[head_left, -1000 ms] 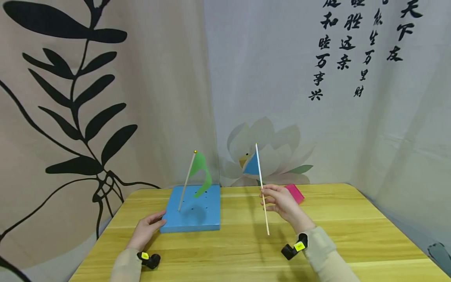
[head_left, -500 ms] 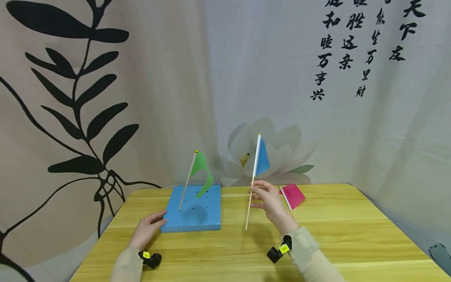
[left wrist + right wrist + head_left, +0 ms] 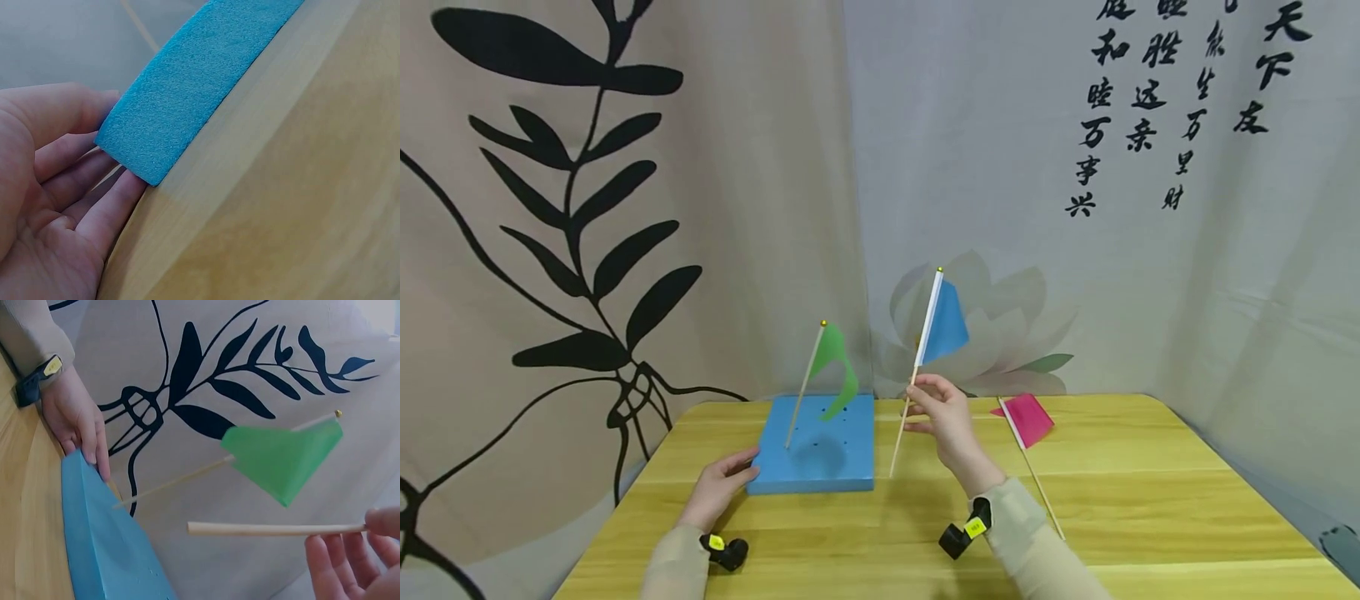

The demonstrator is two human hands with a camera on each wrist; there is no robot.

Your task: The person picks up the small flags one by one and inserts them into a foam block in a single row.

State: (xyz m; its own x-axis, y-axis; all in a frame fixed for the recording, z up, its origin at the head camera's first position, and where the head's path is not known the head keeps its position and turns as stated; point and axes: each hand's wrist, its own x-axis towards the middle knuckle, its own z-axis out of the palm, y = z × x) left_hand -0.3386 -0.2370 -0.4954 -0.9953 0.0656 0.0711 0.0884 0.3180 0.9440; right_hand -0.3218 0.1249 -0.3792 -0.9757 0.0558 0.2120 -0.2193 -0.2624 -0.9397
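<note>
Head view, blue flag (image 3: 945, 323), near-vertical, top leaning right

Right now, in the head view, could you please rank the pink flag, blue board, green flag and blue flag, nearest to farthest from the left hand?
1. Blue board, touching left hand.
2. Green flag, on the board.
3. Blue flag, in right hand.
4. Pink flag, farthest right.

- Head view: moderately bright, soft light; backdrop (image 3: 760, 250) duller left, paler right.
- Light seems from above: soft-edged shadow on blue board (image 3: 853, 471), faint smudgy ones on desk (image 3: 1150, 500).
- Left wrist: dimmer, flat; board texture readable, wood soft lower right.
- Right wrist: cool bluish cast, washed-out glare top right corner; green flag (image 3: 281, 459) slightly soft.
</note>
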